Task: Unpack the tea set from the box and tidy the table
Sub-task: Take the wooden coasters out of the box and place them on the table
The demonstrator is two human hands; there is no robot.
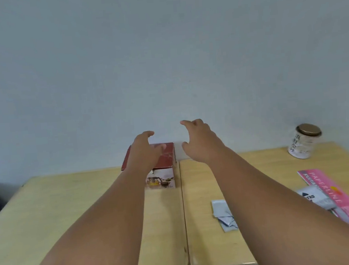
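Rectangular red-lidded box (glossy cardboard).

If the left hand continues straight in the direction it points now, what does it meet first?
Most likely the red lid of the tea set box: the left hand, fingers open, is directly over it. How high above it is unclear.

Head camera looks forward over the table toward the wall.
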